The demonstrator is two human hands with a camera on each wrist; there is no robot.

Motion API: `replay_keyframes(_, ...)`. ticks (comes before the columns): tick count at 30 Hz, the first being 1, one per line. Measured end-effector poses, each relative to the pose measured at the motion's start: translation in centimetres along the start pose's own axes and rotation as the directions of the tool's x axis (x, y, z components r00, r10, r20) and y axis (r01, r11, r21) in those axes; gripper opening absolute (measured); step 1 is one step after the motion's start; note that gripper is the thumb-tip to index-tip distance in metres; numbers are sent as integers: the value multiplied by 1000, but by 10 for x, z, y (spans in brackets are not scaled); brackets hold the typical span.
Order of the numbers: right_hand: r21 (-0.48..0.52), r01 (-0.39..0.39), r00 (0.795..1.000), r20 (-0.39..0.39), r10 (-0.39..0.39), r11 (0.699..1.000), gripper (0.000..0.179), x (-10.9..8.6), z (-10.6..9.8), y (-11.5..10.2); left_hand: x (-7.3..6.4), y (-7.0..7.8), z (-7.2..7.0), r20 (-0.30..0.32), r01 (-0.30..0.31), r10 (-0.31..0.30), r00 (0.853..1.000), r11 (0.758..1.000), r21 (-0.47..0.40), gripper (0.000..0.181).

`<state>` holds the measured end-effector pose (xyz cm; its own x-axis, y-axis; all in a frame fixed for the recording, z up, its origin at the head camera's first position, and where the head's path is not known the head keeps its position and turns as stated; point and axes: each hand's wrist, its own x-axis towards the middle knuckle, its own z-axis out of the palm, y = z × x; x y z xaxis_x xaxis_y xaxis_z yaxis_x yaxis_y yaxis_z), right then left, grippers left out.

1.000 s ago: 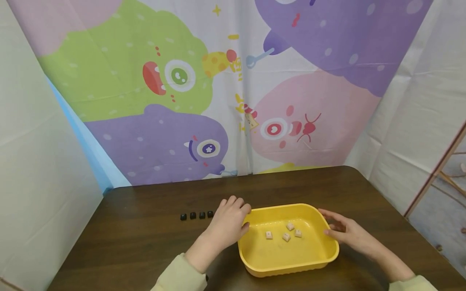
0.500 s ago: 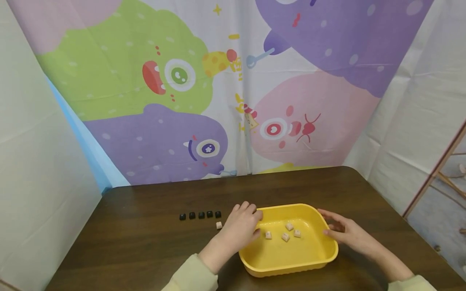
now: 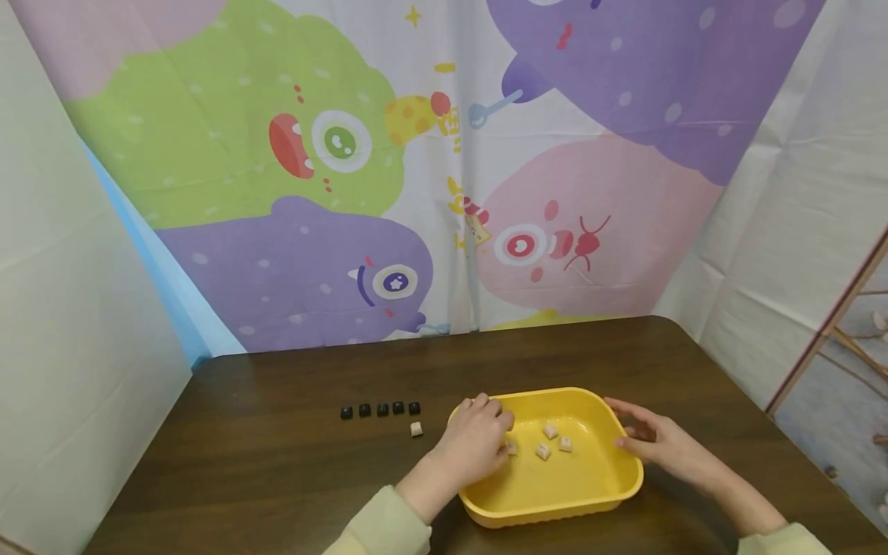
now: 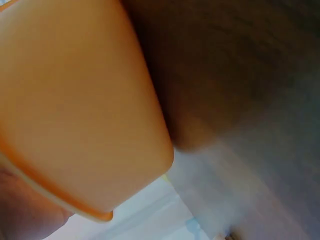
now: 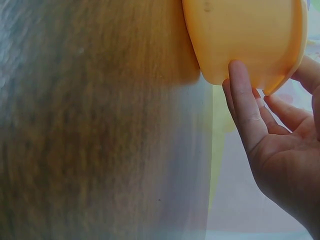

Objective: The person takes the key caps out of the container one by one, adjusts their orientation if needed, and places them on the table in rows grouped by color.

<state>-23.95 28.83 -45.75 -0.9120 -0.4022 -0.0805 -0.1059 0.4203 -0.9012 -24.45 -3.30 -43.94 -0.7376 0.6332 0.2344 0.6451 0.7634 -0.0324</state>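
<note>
A yellow plastic tray [image 3: 549,515] stands on the table with several white keycaps [image 3: 543,452] scattered on its floor. My left hand [image 3: 473,441] reaches over the tray's left rim, fingers bent, its thumb close to the leftmost keycap inside; I see nothing held. In the left wrist view, the tray's outer wall [image 4: 85,115] hides most of this hand. At the other end, my right hand [image 3: 669,449] grips the tray's right rim, thumb on the rim and fingers [image 5: 241,90] along the outside wall.
Left of the tray, several black keycaps [image 3: 382,409] form a row on the dark wooden table [image 3: 277,462]. One white keycap [image 3: 416,428] sits in front of the row's right end. A cartoon-printed curtain [image 3: 333,270] hangs behind the table's far edge.
My left hand has moved right, from beside the black row to over the tray's left rim, uncovering the last black keycap and the white one on the table. The right hand stays put.
</note>
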Motion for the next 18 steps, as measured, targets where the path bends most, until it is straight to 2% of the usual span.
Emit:
replay_keyframes(7,4,8,1000,9,-8,1000,61,1,1,1,2,4,8,11,-29,29,1000,999,39,15)
replay_keyframes(18,15,19,1000,6,-19,1000,61,0,0,1,6,7,13,65,-5,2,998,998,58,21)
